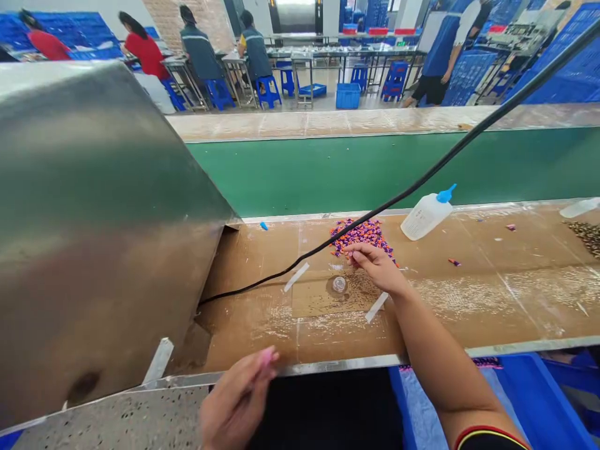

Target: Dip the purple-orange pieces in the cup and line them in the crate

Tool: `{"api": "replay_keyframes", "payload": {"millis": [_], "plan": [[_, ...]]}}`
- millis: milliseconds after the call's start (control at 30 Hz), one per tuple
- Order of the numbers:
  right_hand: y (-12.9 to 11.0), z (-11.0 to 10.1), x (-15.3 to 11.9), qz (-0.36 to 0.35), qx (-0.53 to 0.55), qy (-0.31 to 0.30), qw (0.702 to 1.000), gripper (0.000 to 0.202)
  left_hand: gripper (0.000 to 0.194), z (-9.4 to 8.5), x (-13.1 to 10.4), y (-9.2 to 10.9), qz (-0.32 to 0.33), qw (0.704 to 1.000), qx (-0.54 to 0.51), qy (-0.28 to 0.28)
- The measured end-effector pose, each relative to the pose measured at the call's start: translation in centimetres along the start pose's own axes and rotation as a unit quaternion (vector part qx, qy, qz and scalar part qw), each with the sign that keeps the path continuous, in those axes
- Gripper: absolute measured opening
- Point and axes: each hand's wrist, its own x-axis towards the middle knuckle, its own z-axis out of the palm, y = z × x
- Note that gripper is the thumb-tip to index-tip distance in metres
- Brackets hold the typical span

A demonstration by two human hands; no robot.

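My right hand (pixel 377 267) is at the near edge of a pile of small purple and orange pieces (pixel 363 234), its thumb and fingers pinched together; what they hold, if anything, is too small to name. Low in the view, my left hand (pixel 239 397) is closed around a small pink thing (pixel 267 357), in front of the table's near edge. Between the hands lies a taped-down cardboard sheet (pixel 307 303) with a small round clear dish (pixel 339 284) on it.
A white bottle with a blue spout (pixel 425 216) leans behind my right arm. A black cable (pixel 300 259) crosses the view. A large metal housing (pixel 107 237) stands at left. Blue crates (pixel 544 400) are below right. Several people sit or stand beyond the green barrier (pixel 281 175).
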Motion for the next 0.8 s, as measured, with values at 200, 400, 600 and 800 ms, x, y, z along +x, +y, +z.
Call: {"api": "replay_keyframes", "payload": {"millis": [200,400,600,800], "plan": [[-0.5,-1.0,-0.6,-0.029,-0.172,-0.012,0.985,0.029,0.036,7.6,7.2,0.4,0.08,0.982,-0.156,-0.071],[-1.5,-1.1,-1.2,-0.091,-0.265,-0.079,0.957,0.019,0.039,12.3,10.1,-1.8,-0.199,0.915,-0.302,-0.177],[-2.4,-0.5,-1.7,-0.132,-0.336,-0.13,0.923,0.018,0.043,13.2,8.7,-3.1,-0.322,0.866,-0.346,-0.164],[-2.4,0.0,-1.7,-0.147,-0.358,-0.151,0.91,0.021,0.039,13.0,9.0,-3.0,-0.377,0.835,-0.375,-0.141]]}}
